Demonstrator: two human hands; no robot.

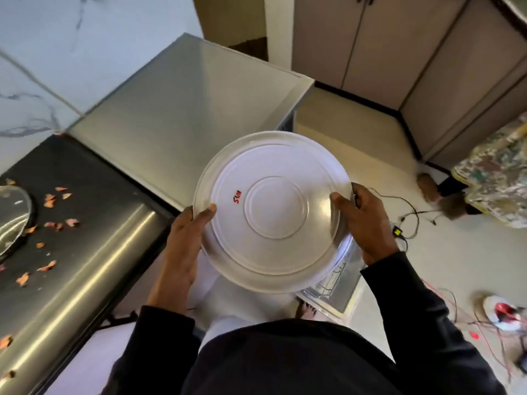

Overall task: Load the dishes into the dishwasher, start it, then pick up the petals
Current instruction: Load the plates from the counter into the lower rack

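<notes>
In the middle of the frame both hands hold a white plate [273, 212] in the air, its underside with a small red mark facing up. The left hand [182, 246] clamps the plate's left rim with the thumb pressed on top, and the right hand [362, 220] grips the right rim the same way. Just below the plate's lower right edge a wire dishwasher rack [332, 283] shows, while orange petals [50, 201] lie scattered on the black counter [85, 172] at the left of the frame.
</notes>
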